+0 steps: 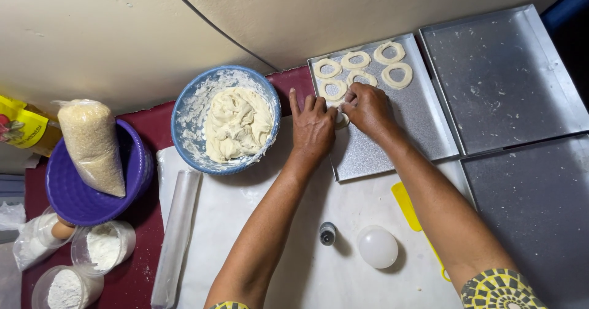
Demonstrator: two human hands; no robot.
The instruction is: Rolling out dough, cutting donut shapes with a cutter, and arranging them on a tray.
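Note:
My left hand (313, 128) and my right hand (368, 109) meet over the near-left part of a metal baking tray (399, 131). Both sets of fingertips pinch a pale piece of dough (341, 117) lying on the tray, mostly hidden under the fingers. Several dough rings (362, 69) lie in rows on the tray's far end. A blue bowl (184, 106) with a mound of soft dough (236, 123) stands just left of my left hand.
Two more metal trays (503, 76) (540, 204) lie to the right. On the white sheet (245, 235) are a roller (175, 235), a small dark cap (327, 233), a white round lid (377, 246), a yellow scraper (408, 204). At left: purple bowl (73, 192) holding a bag of grains (92, 143), flour cups (104, 246).

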